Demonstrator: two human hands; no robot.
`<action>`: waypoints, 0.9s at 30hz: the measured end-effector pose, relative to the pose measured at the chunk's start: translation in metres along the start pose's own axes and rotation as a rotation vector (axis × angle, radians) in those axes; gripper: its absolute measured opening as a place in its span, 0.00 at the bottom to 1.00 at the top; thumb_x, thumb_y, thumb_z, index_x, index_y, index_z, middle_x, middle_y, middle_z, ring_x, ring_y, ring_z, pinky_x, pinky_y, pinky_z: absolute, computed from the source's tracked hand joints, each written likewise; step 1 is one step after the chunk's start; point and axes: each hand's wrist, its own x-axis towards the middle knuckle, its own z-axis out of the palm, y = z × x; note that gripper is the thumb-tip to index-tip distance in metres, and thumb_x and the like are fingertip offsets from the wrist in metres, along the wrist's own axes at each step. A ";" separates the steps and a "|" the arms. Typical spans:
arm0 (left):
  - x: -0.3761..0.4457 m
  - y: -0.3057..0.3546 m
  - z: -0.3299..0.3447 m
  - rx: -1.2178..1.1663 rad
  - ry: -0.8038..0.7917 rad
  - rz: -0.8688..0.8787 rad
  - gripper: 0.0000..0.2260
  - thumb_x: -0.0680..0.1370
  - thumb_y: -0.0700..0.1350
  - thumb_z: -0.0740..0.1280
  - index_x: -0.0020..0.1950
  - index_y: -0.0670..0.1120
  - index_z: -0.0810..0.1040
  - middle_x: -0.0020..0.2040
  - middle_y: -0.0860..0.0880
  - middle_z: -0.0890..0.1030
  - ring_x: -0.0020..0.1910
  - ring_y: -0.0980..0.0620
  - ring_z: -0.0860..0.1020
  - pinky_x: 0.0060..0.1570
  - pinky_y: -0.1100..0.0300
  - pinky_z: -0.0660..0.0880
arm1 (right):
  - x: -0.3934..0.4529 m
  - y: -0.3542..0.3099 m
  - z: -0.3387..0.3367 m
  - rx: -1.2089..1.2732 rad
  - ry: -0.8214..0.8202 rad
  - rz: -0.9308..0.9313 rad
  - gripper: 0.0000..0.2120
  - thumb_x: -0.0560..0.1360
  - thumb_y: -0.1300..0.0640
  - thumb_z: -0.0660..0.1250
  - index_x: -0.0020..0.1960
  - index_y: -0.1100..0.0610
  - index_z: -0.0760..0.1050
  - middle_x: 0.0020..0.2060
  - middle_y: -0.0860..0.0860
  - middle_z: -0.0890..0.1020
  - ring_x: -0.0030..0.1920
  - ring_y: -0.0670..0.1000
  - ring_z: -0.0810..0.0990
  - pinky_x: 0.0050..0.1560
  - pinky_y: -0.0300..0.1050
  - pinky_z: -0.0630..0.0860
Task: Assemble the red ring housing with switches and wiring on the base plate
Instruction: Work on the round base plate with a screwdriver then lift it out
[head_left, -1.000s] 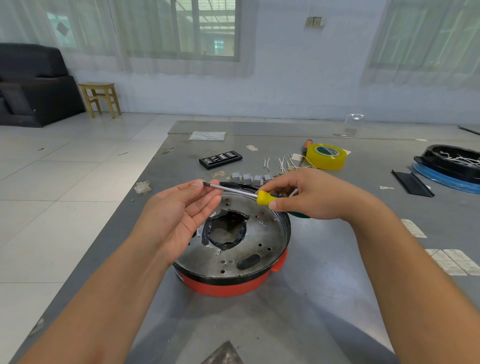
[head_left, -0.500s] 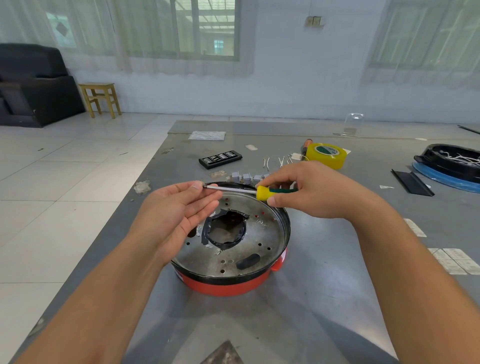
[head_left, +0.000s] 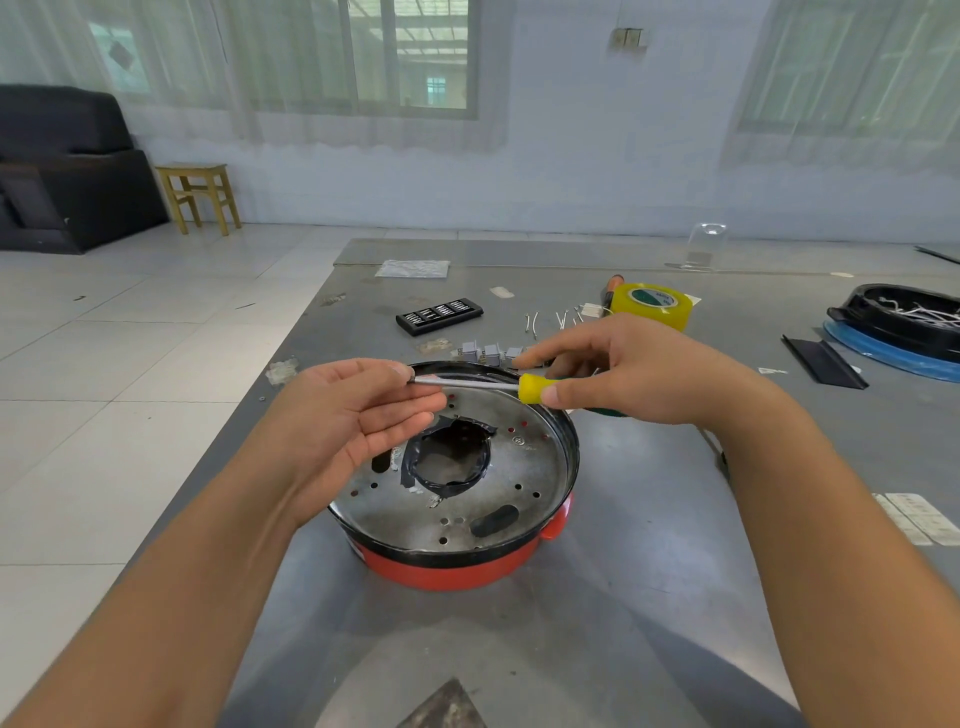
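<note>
Two hands up over the red housing (head_left: 447, 574) on our table (head_left: 649, 597): left hand (head_left: 345, 421), fingers straight, touches the screwdriver (head_left: 524, 387) tip; right hand (head_left: 623, 371) grips its handle; metal plate (head_left: 519, 467) sits on the housing.
</note>
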 end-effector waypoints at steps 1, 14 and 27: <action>0.000 0.002 -0.002 0.029 -0.023 -0.002 0.08 0.76 0.38 0.73 0.53 0.36 0.80 0.51 0.34 0.87 0.51 0.40 0.88 0.42 0.58 0.84 | -0.001 0.001 -0.002 0.038 -0.005 0.001 0.16 0.76 0.49 0.76 0.61 0.36 0.81 0.46 0.42 0.86 0.47 0.47 0.83 0.49 0.41 0.78; -0.001 0.007 -0.013 0.335 -0.095 0.041 0.22 0.62 0.48 0.82 0.48 0.37 0.83 0.48 0.36 0.87 0.46 0.41 0.88 0.40 0.60 0.83 | 0.003 0.014 -0.004 0.695 0.266 0.162 0.19 0.68 0.49 0.79 0.56 0.53 0.84 0.51 0.55 0.88 0.46 0.55 0.88 0.36 0.38 0.80; -0.004 -0.011 0.013 0.591 -0.073 0.166 0.09 0.73 0.37 0.79 0.45 0.35 0.80 0.40 0.40 0.88 0.40 0.44 0.88 0.40 0.58 0.85 | 0.028 0.012 0.031 1.136 0.450 0.235 0.10 0.79 0.60 0.72 0.57 0.60 0.75 0.49 0.60 0.87 0.47 0.57 0.88 0.42 0.45 0.84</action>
